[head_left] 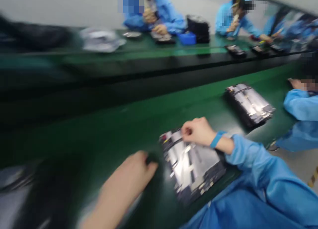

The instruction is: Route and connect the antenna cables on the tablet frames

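Observation:
A flat rectangular electronic assembly [206,159] with silver panels and dark edges lies on the green bench in front of me. My right hand [198,131], with a blue band at the wrist, is over its far edge. Its fingers are curled into a pinch; what they hold, if anything, is too small or blurred to name. To the left of the assembly and apart from it is my left hand [126,179]. Motion smears it and its fingers are mostly hidden, though the thumb points toward the assembly.
A similar assembly [252,103] lies farther right on the green bench [104,133], near a co-worker's blue sleeve [301,105]. Blurred dark and grey items [15,189] are at lower left. Across a raised shelf, people work beside a blue box [187,38] and a white bundle [100,39].

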Motion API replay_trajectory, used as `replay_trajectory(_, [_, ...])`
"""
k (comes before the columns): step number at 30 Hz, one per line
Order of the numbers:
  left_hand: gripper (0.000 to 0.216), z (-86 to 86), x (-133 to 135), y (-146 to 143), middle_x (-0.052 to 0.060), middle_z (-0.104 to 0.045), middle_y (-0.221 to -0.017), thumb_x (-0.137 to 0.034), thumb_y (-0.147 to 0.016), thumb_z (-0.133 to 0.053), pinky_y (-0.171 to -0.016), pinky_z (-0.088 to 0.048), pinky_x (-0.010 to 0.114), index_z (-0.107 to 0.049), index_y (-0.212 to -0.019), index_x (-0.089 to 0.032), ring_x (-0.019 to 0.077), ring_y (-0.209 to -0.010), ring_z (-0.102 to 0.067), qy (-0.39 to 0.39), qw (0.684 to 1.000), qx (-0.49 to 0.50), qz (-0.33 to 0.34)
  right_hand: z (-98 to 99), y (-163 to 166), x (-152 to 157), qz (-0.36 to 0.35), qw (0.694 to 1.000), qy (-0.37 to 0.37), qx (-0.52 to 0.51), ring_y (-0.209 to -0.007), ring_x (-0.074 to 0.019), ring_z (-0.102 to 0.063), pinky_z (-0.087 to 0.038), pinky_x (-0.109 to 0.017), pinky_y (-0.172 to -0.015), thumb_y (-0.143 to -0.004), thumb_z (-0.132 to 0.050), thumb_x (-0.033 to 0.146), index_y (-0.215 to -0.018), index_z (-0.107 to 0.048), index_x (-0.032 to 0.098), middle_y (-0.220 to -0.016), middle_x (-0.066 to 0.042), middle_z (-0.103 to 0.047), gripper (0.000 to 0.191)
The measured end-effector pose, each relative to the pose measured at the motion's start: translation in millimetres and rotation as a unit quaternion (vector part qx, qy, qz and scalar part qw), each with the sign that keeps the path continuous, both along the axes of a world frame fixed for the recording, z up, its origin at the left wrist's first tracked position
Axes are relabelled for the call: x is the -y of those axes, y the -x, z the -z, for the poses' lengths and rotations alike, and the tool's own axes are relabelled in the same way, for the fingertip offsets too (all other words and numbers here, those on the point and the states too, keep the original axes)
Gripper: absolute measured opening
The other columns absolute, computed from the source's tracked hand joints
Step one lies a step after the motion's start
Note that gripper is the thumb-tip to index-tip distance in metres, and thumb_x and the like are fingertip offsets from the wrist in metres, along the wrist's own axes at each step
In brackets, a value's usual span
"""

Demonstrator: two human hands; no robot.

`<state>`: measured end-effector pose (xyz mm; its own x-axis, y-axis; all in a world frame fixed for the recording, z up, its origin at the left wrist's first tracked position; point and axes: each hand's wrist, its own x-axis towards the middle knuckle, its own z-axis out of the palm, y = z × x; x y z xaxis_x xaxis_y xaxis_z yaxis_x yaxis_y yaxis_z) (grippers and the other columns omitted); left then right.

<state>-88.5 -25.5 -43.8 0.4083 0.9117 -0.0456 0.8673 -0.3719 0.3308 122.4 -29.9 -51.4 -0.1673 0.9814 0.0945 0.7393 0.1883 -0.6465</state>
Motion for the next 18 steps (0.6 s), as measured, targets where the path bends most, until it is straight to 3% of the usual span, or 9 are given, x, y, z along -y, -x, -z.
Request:
replay_trajectory(2, [0.013,-6.1,16.7,16.6,0.005,-0.070,-0.082,-0.034,-0.083,-0.052,-0.071,-0.052,0.037,-0.057,-0.091,-0.024,0.0262,-0.079,-0.069,0.013,0.994,0.067,-0.087,-1.4,-8.2,6.8,0.016,0.999,-0.005,-0.049,-0.078,-0.0162,-0.071,-0.046,-0.028,-0.082,-0.079,-0.075,0.011,-0.080,-0.070,0.022,-0.077,0.004,-0.076,0.012])
replay_trajectory(5, [0.019,1.5,17.8,6.2,0.003,-0.068,-0.079,-0.036,-0.083,-0.055,-0.073,-0.052,0.031,-0.060,-0.094,-0.022,0.0192,-0.074,-0.067,0.088,0.961,0.235,-0.115,-0.3,-19.6,9.5,0.010,0.996,-0.017,-0.084,-0.078,-0.0174,-0.069,-0.045,-0.033,-0.086,-0.077,-0.076,0.011,-0.079,-0.069,0.023,-0.076,0.004,-0.075,0.014])
replay_trajectory(9, [0.018,14.1,15.3,-7.0,-0.001,-0.063,-0.076,-0.036,-0.082,-0.060,-0.061,-0.045,0.025,-0.059,-0.091,-0.020,0.0121,-0.061,-0.060,0.165,0.915,0.353,-0.108,-4.2,-25.1,18.0,0.016,0.997,-0.046,-0.066,-0.080,-0.0199,-0.067,-0.042,-0.038,-0.089,-0.076,-0.078,0.013,-0.075,-0.068,0.024,-0.075,0.004,-0.075,0.015])
replay_trajectory(18, [0.024,5.3,18.7,7.7,-0.003,-0.060,-0.073,-0.029,-0.078,-0.074,-0.059,-0.045,0.022,-0.063,-0.095,-0.018,0.0092,-0.061,-0.057,0.273,0.859,0.427,-0.068,-13.9,-25.1,28.3,-0.013,0.995,-0.102,-0.009,-0.080,-0.0206,-0.067,-0.041,-0.038,-0.088,-0.082,-0.076,0.017,-0.076,-0.068,0.026,-0.075,0.004,-0.075,0.013])
